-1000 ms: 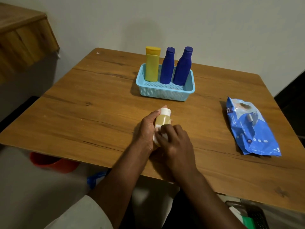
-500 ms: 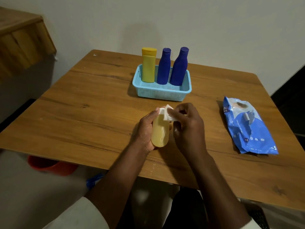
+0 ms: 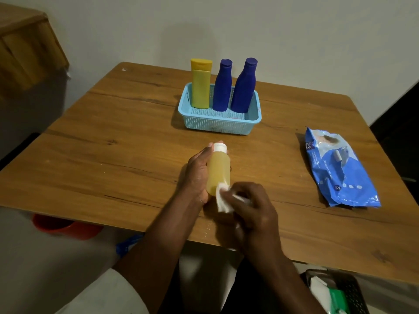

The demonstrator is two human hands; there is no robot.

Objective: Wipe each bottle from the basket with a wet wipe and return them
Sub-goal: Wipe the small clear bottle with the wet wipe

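Amber bottle [image 3: 218, 169], white cap: above the worktop [image 3: 113, 159], gripped in my left hand [image 3: 196, 175]. Wet wipe [image 3: 222, 198]: pinched in my right hand [image 3: 254, 211], on the bottle's base. Basket [image 3: 217, 123] beyond: yellow bottle [image 3: 200, 85], two blue bottles [image 3: 223, 87]. Wipes pack [image 3: 337, 168]: right.

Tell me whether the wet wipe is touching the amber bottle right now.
Touching. The head view shows the wet wipe, pinched in the right hand, pressed against the lower end of the amber bottle, which the left hand grips.
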